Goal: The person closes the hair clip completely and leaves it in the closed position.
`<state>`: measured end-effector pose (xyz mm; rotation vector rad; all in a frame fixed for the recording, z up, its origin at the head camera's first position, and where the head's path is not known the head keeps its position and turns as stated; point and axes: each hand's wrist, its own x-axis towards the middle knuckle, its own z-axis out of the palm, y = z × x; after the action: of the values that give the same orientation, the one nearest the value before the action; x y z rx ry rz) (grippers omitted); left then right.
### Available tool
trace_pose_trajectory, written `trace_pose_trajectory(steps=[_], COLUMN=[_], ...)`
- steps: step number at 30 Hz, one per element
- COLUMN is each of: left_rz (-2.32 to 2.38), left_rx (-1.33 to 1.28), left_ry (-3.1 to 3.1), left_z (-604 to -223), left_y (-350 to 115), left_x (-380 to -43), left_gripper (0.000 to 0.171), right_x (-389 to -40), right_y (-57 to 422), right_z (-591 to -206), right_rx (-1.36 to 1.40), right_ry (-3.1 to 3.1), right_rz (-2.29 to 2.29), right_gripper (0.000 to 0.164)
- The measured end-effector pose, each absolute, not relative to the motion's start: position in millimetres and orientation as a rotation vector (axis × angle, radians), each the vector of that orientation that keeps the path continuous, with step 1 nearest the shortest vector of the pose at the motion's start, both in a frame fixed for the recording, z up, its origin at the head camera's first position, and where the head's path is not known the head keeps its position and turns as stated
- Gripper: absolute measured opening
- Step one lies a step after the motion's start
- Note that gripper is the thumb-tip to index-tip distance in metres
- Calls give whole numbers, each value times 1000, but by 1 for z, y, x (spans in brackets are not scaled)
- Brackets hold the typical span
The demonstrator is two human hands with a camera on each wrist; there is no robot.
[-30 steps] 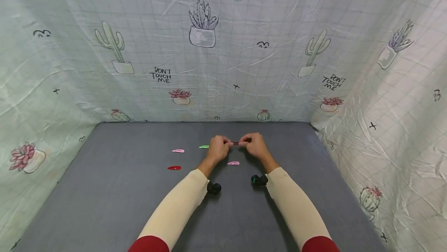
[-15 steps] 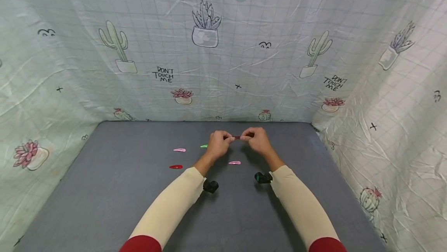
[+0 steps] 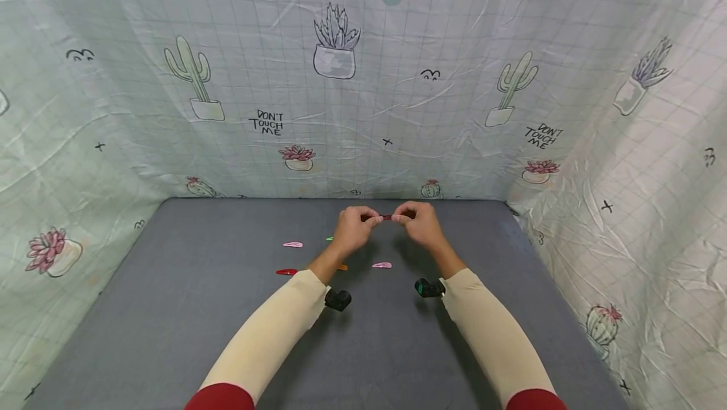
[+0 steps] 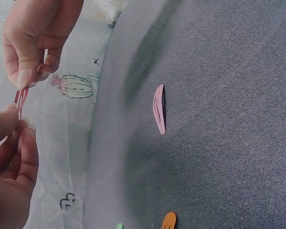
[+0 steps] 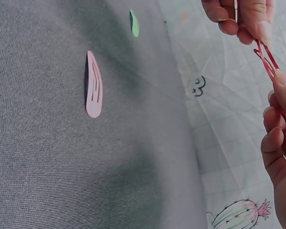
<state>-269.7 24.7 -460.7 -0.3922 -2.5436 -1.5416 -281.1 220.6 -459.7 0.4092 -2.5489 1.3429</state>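
Observation:
A dark red snap hair clip [image 3: 387, 217] is held up over the far part of the table. My left hand [image 3: 352, 231] pinches one end between thumb and fingers, and my right hand [image 3: 421, 226] pinches the other. In the right wrist view the red clip [image 5: 266, 56] has its inner tongue sprung away from its frame. My fingertips cover both of its ends. Below the hands lies a pink hair clip [image 3: 382, 265]. An orange clip [image 3: 342, 267] and a green clip [image 3: 329, 238] are partly hidden by my left hand and forearm.
Farther left on the grey table [image 3: 199, 309] lie another pink clip [image 3: 293, 245] and a bright red clip [image 3: 286, 271], whose end touches my left sleeve's outline. A cactus-printed curtain [image 3: 363, 113] hangs behind the table and along both sides.
Both hands have risen and shifted toward the back of the table, carrying the dark red clip between them. The orange clip has come into view beside my left wrist.

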Motion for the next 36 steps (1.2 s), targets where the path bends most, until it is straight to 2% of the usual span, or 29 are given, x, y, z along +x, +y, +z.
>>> trace_pose_trajectory(steps=[12, 23, 36], left_rz=[-1687, -1790, -1809], left_rx=[-489, -459, -393], left_ry=[-2505, -2425, -2356], left_z=[-463, -462, -461], left_y=[19, 21, 25], left_x=[-268, -269, -268], left_gripper=[27, 19, 19], right_x=[-274, -273, -275], right_y=[219, 218, 217], right_z=[-457, -453, -454], right_rx=[401, 411, 411], right_ry=[-2508, -2467, -2403], right_rz=[1333, 1383, 1469], right_gripper=[8, 8, 9])
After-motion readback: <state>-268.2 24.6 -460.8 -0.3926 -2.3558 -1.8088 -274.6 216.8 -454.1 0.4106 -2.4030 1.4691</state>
